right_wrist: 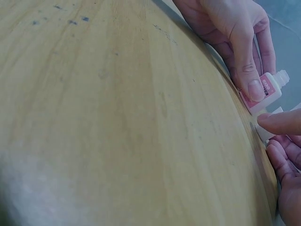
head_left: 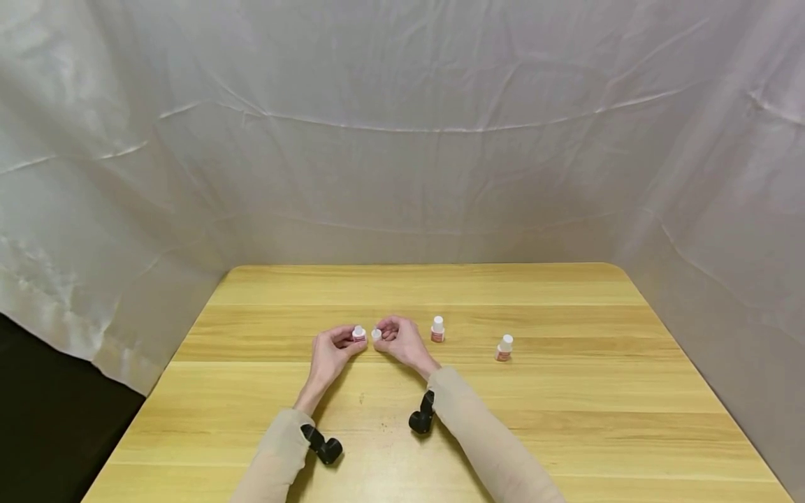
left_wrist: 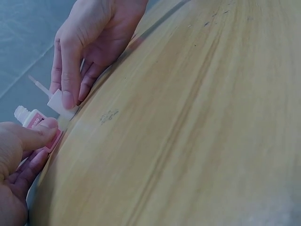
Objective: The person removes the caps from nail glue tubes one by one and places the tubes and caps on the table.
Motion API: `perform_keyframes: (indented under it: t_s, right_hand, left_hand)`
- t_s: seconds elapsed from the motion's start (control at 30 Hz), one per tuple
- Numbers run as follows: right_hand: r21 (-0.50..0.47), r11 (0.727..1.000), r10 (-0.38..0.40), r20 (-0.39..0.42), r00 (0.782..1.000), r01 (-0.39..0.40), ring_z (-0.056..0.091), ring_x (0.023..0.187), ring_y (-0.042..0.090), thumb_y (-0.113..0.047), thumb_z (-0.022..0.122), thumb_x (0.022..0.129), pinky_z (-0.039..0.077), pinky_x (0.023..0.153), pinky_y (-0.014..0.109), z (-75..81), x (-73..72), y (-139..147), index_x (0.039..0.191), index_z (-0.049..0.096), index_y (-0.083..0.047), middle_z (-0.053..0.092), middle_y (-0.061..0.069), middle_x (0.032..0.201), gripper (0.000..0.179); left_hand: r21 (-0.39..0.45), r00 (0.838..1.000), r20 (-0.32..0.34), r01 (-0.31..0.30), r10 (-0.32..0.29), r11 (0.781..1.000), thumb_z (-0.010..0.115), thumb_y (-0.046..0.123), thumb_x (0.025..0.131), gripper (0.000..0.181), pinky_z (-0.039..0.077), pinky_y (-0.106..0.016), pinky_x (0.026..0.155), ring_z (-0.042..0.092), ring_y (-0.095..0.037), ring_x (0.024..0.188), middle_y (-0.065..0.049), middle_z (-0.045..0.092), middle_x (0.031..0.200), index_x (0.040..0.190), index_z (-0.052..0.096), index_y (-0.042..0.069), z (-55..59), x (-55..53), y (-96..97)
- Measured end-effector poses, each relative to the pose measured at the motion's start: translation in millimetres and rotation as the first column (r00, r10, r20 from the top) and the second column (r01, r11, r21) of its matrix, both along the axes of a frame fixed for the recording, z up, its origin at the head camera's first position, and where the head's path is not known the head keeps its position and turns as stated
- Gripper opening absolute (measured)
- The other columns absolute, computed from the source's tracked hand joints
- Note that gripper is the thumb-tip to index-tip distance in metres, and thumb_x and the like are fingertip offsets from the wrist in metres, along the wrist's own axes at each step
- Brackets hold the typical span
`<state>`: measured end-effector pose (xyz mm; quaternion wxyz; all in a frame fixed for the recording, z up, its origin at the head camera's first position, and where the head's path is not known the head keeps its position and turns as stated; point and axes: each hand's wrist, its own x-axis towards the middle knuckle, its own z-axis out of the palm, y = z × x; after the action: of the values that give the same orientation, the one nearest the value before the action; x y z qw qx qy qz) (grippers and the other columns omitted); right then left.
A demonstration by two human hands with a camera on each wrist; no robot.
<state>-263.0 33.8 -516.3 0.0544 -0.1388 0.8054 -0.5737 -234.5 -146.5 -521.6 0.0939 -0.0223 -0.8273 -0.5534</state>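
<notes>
My left hand (head_left: 330,355) grips a small white bottle with a pink label (right_wrist: 270,93) between thumb and fingers. Its threaded neck (left_wrist: 21,114) is uncapped and points up. Close to its right, my right hand (head_left: 404,344) pinches a white cap (left_wrist: 60,103) by its sides. A thin pale applicator stem (left_wrist: 39,85) sticks up out of that cap, which stands on or just above the table. Bottle and cap are apart. In the right wrist view the fingers partly hide the cap.
Two similar capped bottles stand upright on the wooden table (head_left: 566,419): one (head_left: 437,330) just right of my right hand, the other (head_left: 504,348) farther right. Grey sheeting (head_left: 428,188) hangs behind the table and at both sides. Black wrist cameras (head_left: 328,450) sit at both cuffs.
</notes>
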Motion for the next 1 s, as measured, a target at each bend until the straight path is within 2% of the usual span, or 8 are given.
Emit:
perform_keyframes:
  t_s: [0.4,0.5,0.63,0.77,1.0]
  right_hand:
    - [-0.028,0.999,0.016,-0.006,1.000,-0.016,0.068,0.096,0.025,0.002,0.073,0.082,0.059,0.088,0.028,-0.5,6.3,6.0,0.114,0.065,0.007,0.071,0.023,0.109,0.034]
    - [-0.044,0.999,0.018,0.002,1.000,-0.018,0.068,0.101,0.030,0.002,0.073,0.082,0.059,0.092,0.032,-0.3,8.6,8.3,0.117,0.064,0.008,0.070,0.024,0.113,0.036]
    - [-0.084,0.996,0.034,0.021,0.999,-0.032,0.066,0.110,0.035,0.004,0.073,0.083,0.057,0.100,0.038,0.8,13.0,12.0,0.122,0.062,0.008,0.068,0.026,0.120,0.040]
    - [-0.153,0.986,0.069,0.037,0.997,-0.063,0.061,0.121,0.043,0.006,0.070,0.085,0.051,0.109,0.044,0.7,16.8,16.8,0.128,0.057,0.011,0.063,0.030,0.128,0.045]
    - [-0.198,0.972,0.139,0.070,0.988,-0.123,0.051,0.134,0.046,0.004,0.067,0.091,0.043,0.116,0.047,2.8,28.2,28.4,0.139,0.047,0.013,0.053,0.033,0.142,0.053]
  left_hand:
    - [0.026,1.000,-0.008,-0.002,0.002,1.000,0.083,0.000,0.079,0.041,0.058,-0.013,0.073,0.076,-0.033,0.090,-0.025,0.076,0.102,0.117,0.070,-0.008,0.3,3.0,1.8]
    - [0.019,1.000,-0.010,-0.012,0.012,1.000,0.083,0.000,0.079,0.042,0.060,-0.018,0.075,0.076,-0.034,0.091,-0.025,0.076,0.103,0.117,0.070,-0.007,1.6,4.4,1.4]
    - [-0.006,1.000,0.013,-0.022,0.022,1.000,0.083,0.002,0.079,0.048,0.061,-0.033,0.091,0.073,-0.037,0.105,-0.024,0.073,0.117,0.123,0.066,-0.006,3.5,6.5,0.3]
    - [-0.028,0.999,0.031,-0.026,0.027,0.999,0.084,0.005,0.079,0.060,0.051,-0.043,0.108,0.064,-0.039,0.123,-0.025,0.063,0.135,0.133,0.059,-0.006,7.1,10.1,-1.0]
    - [-0.023,0.999,-0.003,-0.047,0.047,0.999,0.085,0.008,0.078,0.069,0.045,-0.047,0.114,0.058,-0.041,0.130,-0.026,0.057,0.142,0.139,0.054,-0.005,14.3,17.5,-0.5]
